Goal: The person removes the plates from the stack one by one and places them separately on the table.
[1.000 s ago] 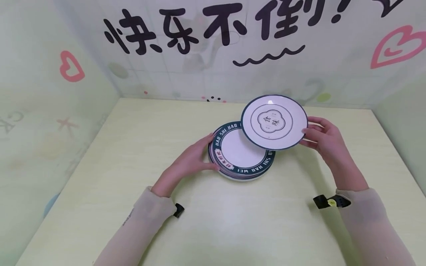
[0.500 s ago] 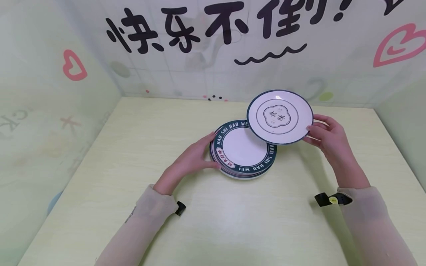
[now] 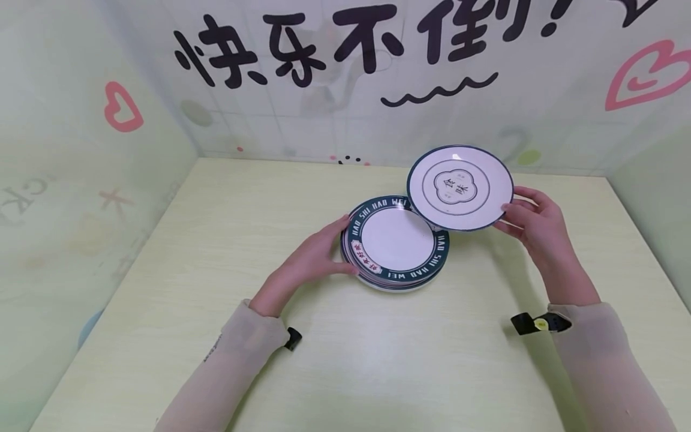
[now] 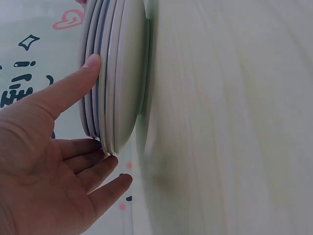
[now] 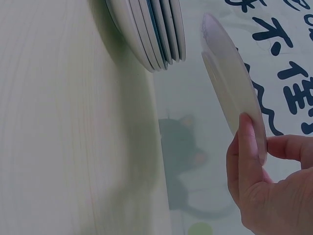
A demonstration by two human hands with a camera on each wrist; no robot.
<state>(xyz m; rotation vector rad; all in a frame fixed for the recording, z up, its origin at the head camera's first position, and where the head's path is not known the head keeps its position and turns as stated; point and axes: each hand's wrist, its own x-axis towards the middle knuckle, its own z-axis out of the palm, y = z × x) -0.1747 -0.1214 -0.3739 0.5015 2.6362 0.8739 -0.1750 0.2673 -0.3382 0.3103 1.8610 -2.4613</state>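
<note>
My right hand (image 3: 540,225) pinches the rim of a white plate (image 3: 459,198) with a dark green edge and characters in a flower-shaped frame at its centre. Thumb on the upper face and fingers beneath, it holds this plate tilted above the far right of a stack of plates (image 3: 396,240). The stack's top plate has a wide dark green lettered band. At the stack's left side, my left hand (image 3: 308,255) holds its edge between thumb and fingers. Layered rims of several plates (image 4: 108,78) show in the left wrist view, with the thumb against them.
The stack stands on a pale wood-grain table (image 3: 378,360). Close behind is a printed wall (image 3: 302,132) with large black characters, and side walls bound the table at left and right. Both wrists wear black straps.
The plate in my right hand has moved a little right and away from me, uncovering more of the stack's top plate. My left hand stays at the stack.
</note>
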